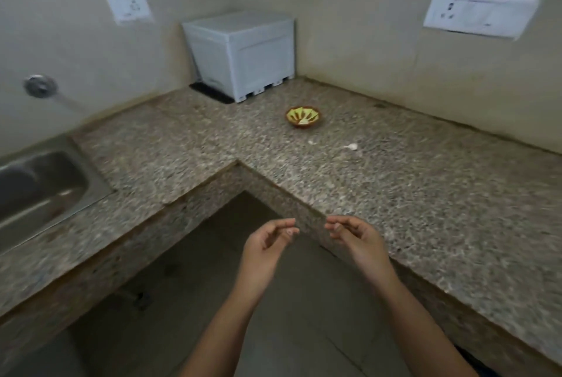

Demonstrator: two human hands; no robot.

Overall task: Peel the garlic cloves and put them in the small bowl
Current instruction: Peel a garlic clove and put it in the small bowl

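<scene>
Evidently I'm at the pick-up step: a garlic clove [352, 147] lies on the counter [425, 194] near the small bowl [303, 116], with a pale scrap [311, 143] beside it. My left hand [267, 242] and right hand [355, 236] hover at its front edge with fingers curled; I cannot tell whether they pinch anything. Next, I judge, comes a forward reach over open granite, with the sink [39, 188] well to the left.

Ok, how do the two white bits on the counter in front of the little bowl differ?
The right bit looks larger and brighter than the left bit. The right bit has a thin tail pointing left; the left bit is a plain blob. The left bit lies nearer the bowl than the right bit. Both are pale, lie on the granite counter outside the bowl, and are too blurred to tell clove from peel.
</scene>
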